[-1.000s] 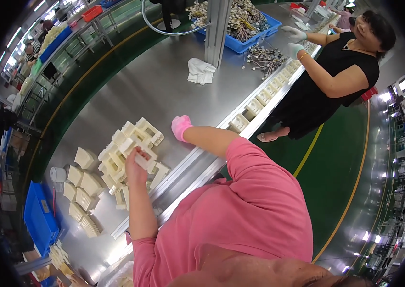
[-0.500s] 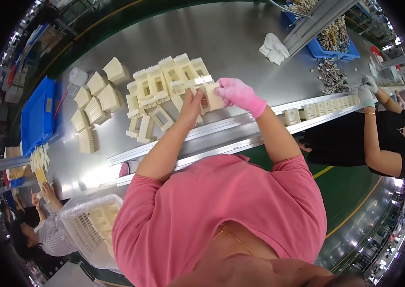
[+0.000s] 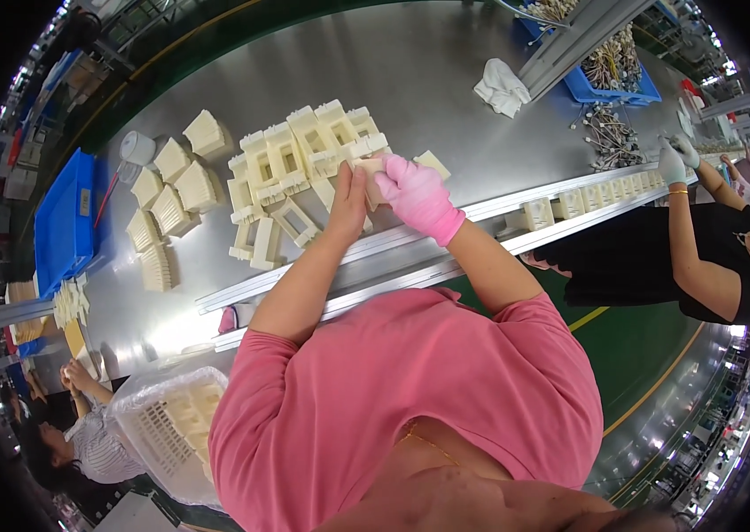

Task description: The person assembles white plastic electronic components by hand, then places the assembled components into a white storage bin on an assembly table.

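Observation:
My bare left hand (image 3: 348, 206) grips a cream plastic housing (image 3: 372, 171) from its left side, thumb and fingers closed on it. From the right my right hand (image 3: 422, 197), in a pink glove, is closed against the same housing. Its fingers cover most of the part, so any smaller piece in them is hidden. A cream plate-like piece (image 3: 433, 163) lies on the metal table just beyond the glove. Left of my hands stands a cluster of cream rectangular frames (image 3: 285, 160) with open centres, some leaning or loose.
Several ribbed cream covers (image 3: 171, 209) lie farther left, beside a blue tray (image 3: 67, 213) and clear cup (image 3: 136, 148). A metal rail (image 3: 481, 213) holding cream housings (image 3: 572, 205) crosses before me. White cloth (image 3: 501, 88), blue wire bin (image 3: 613, 83) and a gloved co-worker (image 3: 703, 239) are right.
My right hand has shifted left and turned over the housing, closer to my left hand. The plate-like piece now shows on the table beyond the glove.

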{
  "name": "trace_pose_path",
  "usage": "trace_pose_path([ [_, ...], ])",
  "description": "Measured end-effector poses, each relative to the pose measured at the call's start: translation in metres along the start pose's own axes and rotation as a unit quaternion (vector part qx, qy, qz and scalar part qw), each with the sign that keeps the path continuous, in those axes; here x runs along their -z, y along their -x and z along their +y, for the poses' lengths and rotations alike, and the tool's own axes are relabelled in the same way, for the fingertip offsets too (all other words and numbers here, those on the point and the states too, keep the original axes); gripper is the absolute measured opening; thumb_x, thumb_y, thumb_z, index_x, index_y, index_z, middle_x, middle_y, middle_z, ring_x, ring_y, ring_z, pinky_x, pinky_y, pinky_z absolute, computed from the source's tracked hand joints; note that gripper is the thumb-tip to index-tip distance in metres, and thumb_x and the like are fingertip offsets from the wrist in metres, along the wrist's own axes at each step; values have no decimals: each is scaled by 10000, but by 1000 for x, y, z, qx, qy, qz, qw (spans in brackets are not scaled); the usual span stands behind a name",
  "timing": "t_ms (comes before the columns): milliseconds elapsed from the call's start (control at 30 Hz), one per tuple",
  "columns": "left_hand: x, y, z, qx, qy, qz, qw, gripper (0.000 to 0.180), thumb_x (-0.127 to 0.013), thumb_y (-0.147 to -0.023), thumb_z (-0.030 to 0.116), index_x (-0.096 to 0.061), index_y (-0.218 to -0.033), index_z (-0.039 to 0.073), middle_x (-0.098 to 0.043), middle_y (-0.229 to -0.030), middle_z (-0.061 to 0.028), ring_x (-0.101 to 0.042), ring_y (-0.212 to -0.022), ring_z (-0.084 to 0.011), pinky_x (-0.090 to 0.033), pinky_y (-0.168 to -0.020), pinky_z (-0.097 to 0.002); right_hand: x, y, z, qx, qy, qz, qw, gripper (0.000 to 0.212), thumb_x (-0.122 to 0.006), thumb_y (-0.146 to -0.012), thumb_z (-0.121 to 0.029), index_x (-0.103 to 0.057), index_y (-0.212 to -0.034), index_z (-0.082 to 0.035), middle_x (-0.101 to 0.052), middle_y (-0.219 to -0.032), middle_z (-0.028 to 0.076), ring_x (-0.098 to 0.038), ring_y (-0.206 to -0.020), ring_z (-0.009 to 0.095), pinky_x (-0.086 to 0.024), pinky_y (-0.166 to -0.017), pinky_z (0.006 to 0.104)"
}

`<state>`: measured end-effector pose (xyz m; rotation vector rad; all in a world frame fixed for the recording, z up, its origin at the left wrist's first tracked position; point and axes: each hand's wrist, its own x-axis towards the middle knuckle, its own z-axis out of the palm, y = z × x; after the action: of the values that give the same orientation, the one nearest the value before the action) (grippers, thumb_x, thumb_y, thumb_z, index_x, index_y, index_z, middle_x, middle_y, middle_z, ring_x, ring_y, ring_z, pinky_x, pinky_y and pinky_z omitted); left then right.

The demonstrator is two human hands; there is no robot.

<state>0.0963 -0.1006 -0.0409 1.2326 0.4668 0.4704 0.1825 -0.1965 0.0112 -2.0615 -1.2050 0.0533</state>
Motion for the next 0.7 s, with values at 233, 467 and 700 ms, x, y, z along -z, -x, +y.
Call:
trace_pose_path([
  [233,2,-2,1,0,-4,-25,1000,436,-332,-928,315,-299,-1250,23,-435,-1141,-99,-410,-1028,-161,-334,-889,-264,0,6,-4,-2,-19,50,999,211,-553,-773,-175,-530,-974,-115,-583,-726,128,-571,-678,302,-464,-591,366],
  [467,-2,2,5,36,29,-27,999,433,-345,-924,312,-290,-1263,48,-428,-1158,-85,-406,-1027,-148,-333,-883,-259,12,2,-9,-8,12,-17,1000,199,-509,-782,-219,-547,-949,-118,-598,-760,121,-577,-687,295,-465,-614,380],
  [700,5,-6,-2,77,66,-87,991,462,-470,-874,297,-309,-1251,82,-459,-1139,-72,-453,-1024,-163,-380,-866,-281,23,4,-10,-20,-114,-121,986,210,-493,-777,-240,-549,-944,-126,-603,-789,124,-572,-729,315,-463,-642,383],
])
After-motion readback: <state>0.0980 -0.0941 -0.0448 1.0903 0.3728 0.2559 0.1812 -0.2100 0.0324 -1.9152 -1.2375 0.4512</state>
